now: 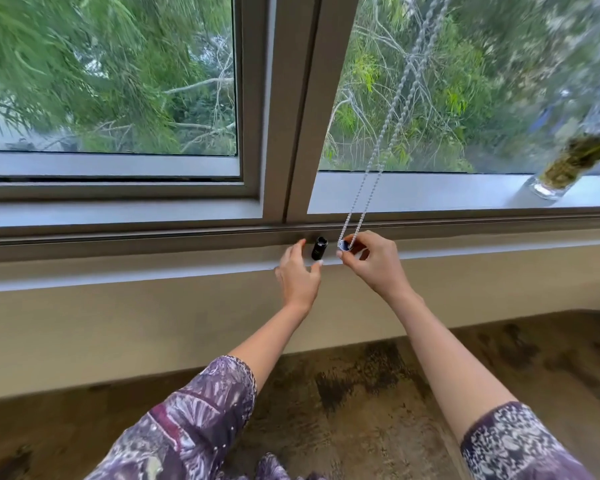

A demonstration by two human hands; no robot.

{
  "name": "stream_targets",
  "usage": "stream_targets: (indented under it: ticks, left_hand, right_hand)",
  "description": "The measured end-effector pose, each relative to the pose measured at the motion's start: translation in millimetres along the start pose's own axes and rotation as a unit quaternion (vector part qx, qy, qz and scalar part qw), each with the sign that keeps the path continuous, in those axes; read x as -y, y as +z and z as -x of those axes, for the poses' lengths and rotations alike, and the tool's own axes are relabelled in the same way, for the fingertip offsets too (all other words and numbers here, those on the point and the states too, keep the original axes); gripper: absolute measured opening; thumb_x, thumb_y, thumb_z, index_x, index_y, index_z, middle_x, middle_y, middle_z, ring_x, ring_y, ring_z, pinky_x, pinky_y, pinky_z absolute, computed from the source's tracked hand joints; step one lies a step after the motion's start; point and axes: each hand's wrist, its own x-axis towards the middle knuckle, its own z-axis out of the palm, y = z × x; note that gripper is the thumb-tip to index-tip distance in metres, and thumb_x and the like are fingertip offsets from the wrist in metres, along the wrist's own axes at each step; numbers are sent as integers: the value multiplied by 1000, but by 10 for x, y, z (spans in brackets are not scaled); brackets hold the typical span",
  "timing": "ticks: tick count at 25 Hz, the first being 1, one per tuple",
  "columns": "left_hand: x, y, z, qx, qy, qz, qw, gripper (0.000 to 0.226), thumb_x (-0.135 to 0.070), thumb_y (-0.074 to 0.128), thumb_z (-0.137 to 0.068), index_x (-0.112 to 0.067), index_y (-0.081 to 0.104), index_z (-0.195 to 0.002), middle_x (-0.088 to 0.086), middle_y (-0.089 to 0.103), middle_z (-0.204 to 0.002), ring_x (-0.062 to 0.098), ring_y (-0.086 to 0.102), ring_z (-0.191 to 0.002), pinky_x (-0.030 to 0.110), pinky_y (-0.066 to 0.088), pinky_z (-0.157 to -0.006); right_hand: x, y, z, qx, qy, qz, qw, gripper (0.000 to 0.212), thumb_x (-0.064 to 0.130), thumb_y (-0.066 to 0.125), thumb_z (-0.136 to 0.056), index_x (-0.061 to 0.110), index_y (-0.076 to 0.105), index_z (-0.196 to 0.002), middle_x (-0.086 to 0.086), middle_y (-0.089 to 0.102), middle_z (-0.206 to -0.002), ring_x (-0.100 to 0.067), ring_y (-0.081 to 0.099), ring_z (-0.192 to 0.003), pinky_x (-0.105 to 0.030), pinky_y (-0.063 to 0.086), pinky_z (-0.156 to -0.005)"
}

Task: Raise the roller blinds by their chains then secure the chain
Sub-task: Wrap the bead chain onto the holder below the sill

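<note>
head | 1 chain [392, 123] pinched by right hand [371, 261] fingers | left hand [297, 275] fingers apart | 1 black holder [318, 248]

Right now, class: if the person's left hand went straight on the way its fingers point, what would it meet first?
Probably the black chain holder on the window frame: the left hand is open, its fingers reaching up toward it, thumb almost beside it. Depth is unclear, so the frame could come first.

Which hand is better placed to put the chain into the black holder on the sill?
Right hand: it already pinches the chain loop's bottom, just beside the black holder. Left hand is empty.
</note>
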Motion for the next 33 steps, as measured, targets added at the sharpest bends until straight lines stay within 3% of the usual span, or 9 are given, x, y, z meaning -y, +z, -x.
stream_targets:
  ticks: [8, 14, 21, 25, 28, 33]
  left_hand:
    - [-58, 247, -128, -46, -19, -89, 995, 46, -41, 68, -82, -18, 56, -120, 2, 69, -115, 24, 58, -111, 43, 31, -98]
    - [-107, 313, -171, -82, -28, -116, 989, 27, -38, 64, -85, -24, 61, -107, 2, 75, -95, 23, 65, -95, 41, 32, -92]
    - [23, 129, -104, -20, 59, -2, 998, 32, -27, 72, -81, -22, 67, -112, 7, 72, -100, 25, 65, -91, 40, 50, -84]
    - [95, -74, -45, -18, 80, 18, 996, 36, -24, 74, -80, -20, 68, -115, 0, 73, -111, 16, 66, -104, 34, 51, -93]
    - [125, -222, -4, -16, 108, -7, 994, 33, -20, 71, -80, -23, 69, -114, -5, 74, -107, 13, 69, -96, 29, 52, -86]
    - [164, -424, 73, 1, 115, -24, 993, 33, -20, 70, -81, -26, 69, -113, -4, 73, -99, 20, 68, -89, 41, 51, -84]
  right_hand:
    - [-159, -85, -61, -6, -10, -8, 1000, 17, 21, 73, -78, 9, 70, -89, -4, 69, -82, -15, 63, -75, -35, 54, -72]
    - [-243, -89, -162, 18, -9, -24, 999, 16, 23, 73, -76, 13, 70, -88, -1, 69, -81, -12, 64, -73, -34, 55, -73]
    - [-185, -43, -243, 69, -56, -29, 996, 22, 18, 72, -78, 11, 71, -99, -5, 68, -86, -18, 64, -76, -34, 55, -77]
    - [-81, 1, -244, 97, -88, -21, 991, 21, 18, 71, -79, 11, 71, -99, -3, 69, -89, -13, 65, -77, -26, 54, -78]
    - [11, 91, -186, 89, -106, -22, 990, 22, 16, 73, -79, 10, 71, -100, -4, 71, -91, -16, 67, -81, -28, 55, -80]
    - [125, 236, -96, 75, -122, -24, 989, 24, 16, 75, -77, 11, 71, -100, -5, 72, -89, -17, 68, -79, -36, 58, -78]
